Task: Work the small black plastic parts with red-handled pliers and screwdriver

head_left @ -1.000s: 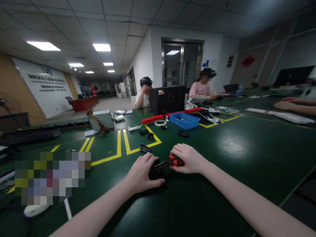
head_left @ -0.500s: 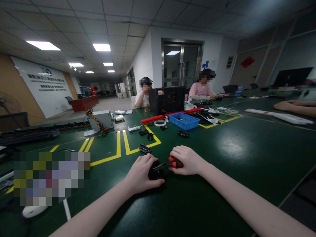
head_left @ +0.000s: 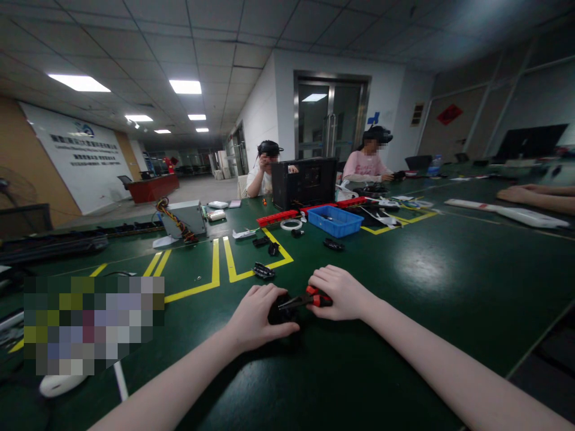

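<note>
My left hand (head_left: 257, 320) is wrapped round a small black part (head_left: 283, 314) on the green table, thumb along its near side and fingers over the far side. Its kind cannot be made out, as the hand covers much of it. In my right hand (head_left: 339, 291) is a pair of needle-nose pliers (head_left: 309, 297) with red and black handles. Their dark jaws point left and lie over the black part; whether the tips grip it is too dark to tell. Just beyond my left hand lies a black plastic piece (head_left: 263, 270).
A blue tray (head_left: 335, 222) stands ahead, near a white tape roll (head_left: 291, 224) and another black piece (head_left: 333, 243). Behind is a black computer case (head_left: 305, 184). A metal power supply (head_left: 184, 218) with wires stands left. Two people sit opposite; another person's forearms (head_left: 534, 194) rest at right.
My hands and the pliers have hardly moved. Across the table, the person at the left has turned their head slightly.
</note>
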`<state>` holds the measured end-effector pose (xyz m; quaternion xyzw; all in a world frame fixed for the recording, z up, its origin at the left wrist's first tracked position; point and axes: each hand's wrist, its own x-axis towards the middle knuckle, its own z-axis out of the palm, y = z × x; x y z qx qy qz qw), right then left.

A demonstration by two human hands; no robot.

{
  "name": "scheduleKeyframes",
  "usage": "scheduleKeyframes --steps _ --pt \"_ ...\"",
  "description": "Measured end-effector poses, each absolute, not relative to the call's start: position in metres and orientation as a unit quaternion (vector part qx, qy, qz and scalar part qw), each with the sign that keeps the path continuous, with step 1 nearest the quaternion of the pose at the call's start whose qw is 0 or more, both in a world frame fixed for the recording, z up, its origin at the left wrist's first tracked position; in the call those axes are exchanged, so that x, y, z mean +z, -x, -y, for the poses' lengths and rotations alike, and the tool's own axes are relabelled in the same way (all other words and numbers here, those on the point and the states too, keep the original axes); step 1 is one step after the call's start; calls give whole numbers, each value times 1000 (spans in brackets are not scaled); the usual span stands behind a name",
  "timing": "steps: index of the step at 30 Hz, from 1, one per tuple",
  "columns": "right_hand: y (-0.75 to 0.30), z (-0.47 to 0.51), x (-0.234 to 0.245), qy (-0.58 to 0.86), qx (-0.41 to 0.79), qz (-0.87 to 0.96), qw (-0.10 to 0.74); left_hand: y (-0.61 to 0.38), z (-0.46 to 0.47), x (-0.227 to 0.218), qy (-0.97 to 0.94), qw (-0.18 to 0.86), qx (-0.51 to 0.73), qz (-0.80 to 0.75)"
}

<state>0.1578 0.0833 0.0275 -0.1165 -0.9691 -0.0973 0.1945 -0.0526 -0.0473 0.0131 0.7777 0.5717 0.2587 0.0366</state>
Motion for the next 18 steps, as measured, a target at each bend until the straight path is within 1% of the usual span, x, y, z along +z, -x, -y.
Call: scheduleKeyframes --steps 4,12,18 --pt "-158 -83 28 115 -93 969 199 54 47 12 -777 41 262 -571" --pt "-159 -85 28 116 -84 969 199 54 46 7 -781 12 280 -558" --pt "-159 -83 29 117 -80 970 199 55 46 8 -781 25 280 -557"
